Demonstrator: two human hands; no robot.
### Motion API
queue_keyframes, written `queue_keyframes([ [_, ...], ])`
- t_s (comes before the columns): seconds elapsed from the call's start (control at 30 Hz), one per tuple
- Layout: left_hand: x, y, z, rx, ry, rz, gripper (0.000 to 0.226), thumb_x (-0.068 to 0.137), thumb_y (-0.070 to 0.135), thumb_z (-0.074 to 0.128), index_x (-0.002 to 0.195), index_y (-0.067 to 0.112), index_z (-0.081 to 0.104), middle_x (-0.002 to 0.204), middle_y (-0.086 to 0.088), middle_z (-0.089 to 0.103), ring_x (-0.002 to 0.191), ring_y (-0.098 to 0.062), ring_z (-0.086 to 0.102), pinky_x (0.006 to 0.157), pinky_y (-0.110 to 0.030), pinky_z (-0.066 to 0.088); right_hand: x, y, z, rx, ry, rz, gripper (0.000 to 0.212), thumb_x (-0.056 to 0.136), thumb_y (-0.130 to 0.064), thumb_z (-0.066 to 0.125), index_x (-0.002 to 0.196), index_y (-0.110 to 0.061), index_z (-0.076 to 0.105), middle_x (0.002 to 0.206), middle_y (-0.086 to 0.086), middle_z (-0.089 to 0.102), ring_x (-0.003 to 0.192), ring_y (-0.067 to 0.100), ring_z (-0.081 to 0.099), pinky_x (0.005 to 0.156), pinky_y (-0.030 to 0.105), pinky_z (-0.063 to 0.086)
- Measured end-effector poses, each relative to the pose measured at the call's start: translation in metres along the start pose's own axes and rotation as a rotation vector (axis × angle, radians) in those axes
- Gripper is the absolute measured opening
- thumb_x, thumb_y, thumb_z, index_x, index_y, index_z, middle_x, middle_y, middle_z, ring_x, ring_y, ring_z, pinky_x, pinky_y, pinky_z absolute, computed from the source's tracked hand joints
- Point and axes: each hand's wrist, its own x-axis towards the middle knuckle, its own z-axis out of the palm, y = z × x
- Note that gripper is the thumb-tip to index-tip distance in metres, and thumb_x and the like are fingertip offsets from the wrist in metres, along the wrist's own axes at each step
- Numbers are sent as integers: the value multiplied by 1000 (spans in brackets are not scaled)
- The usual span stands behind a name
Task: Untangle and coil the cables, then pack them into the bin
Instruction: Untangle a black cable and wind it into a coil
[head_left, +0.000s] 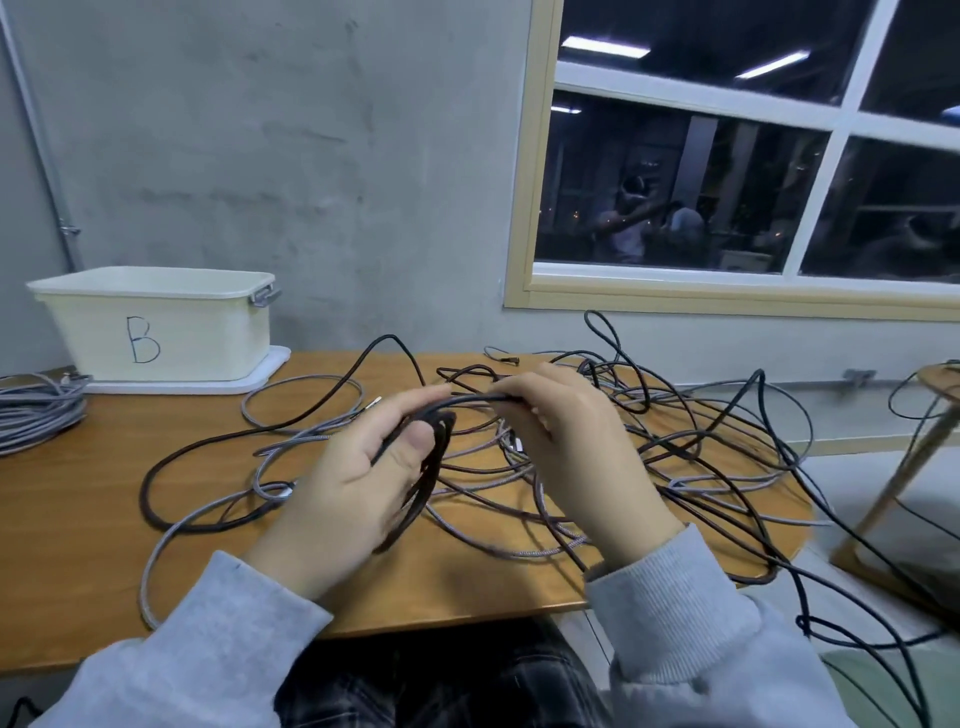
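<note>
My left hand (358, 478) grips a small coil of dark braided cable (431, 467), thumb pressed across its loops. My right hand (571, 441) pinches a strand of the same dark cable (478, 399) just right of the coil, above the table middle. Under and around both hands lies a tangle of dark and grey cables (675, 467) spread over the wooden table (78, 519). A cream bin marked "B" (156, 332) stands at the back left on a white lid (249, 382).
A bundle of grey cable (36, 410) lies at the table's left edge. Some cables hang off the right edge toward the floor near a wooden stand (914, 452). A grey wall and a window are behind the table.
</note>
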Motion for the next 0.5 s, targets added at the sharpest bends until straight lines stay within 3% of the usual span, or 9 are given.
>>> queue_keyframes([
  [0.1, 17, 7, 1, -113, 71, 13, 32, 87, 37, 46, 112, 37, 65, 51, 4, 32, 32, -6, 21, 35, -20, 11, 14, 32, -7, -179, -26, 184, 17, 92, -19, 59, 102, -12, 71, 94, 5, 56, 95, 24, 50, 76, 28, 36],
  [0.23, 43, 26, 2, -128, 92, 82, 28, 92, 36, 46, 114, 34, 63, 56, -2, 28, 32, -7, 20, 35, -23, 11, 50, 61, -13, -320, -220, 394, 25, 99, -25, 47, 102, -8, 65, 88, 7, 60, 83, 25, 58, 69, 30, 44],
  [0.33, 57, 38, 4, -41, 100, 123, 28, 98, 29, 42, 120, 32, 58, 61, -8, 30, 33, -6, 24, 34, -20, 18, 74, 74, -12, -235, -344, 526, 30, 101, -27, 41, 107, -8, 63, 96, 11, 66, 87, 25, 61, 71, 31, 45],
  [0.4, 64, 43, 5, -21, 90, 122, 32, 101, 18, 37, 122, 30, 58, 60, -8, 31, 33, -6, 25, 33, -19, 19, 87, 78, -12, -117, -302, 560, 31, 102, -25, 37, 112, -9, 62, 105, 11, 66, 97, 26, 60, 80, 33, 47],
  [0.5, 69, 48, 3, 0, 74, 112, 38, 102, 12, 34, 125, 32, 58, 57, -1, 35, 33, -10, 23, 33, -19, 18, 104, 77, -16, 57, -92, 552, 32, 102, -29, 35, 112, -15, 61, 105, 7, 67, 102, 24, 60, 92, 41, 47],
])
